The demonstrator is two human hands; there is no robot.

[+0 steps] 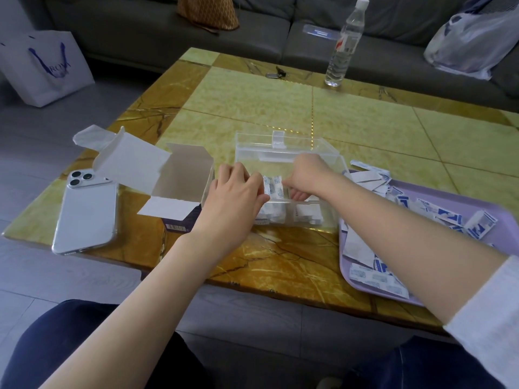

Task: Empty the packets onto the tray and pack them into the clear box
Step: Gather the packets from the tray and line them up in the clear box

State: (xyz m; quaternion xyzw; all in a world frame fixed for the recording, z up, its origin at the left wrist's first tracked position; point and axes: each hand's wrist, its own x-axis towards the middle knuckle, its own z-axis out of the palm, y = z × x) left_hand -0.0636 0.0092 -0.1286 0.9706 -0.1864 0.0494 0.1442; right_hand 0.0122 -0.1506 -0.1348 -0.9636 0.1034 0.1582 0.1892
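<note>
A clear box [283,154] with its lid up stands at the table's middle, partitioned inside. White and blue packets [273,186] stand in its left compartment. My left hand [237,196] is at the box's left side, its fingers against those packets. My right hand [304,174] reaches down into the box, fingers curled among the packets; whether it grips one is hidden. A lilac tray [502,220] at the right holds several loose packets [449,217].
An opened white cardboard box [179,181] sits left of the clear box, and a white phone [85,211] lies near the table's left edge. A water bottle [344,49] stands at the far side. A sofa, a paper bag and a plastic bag lie beyond.
</note>
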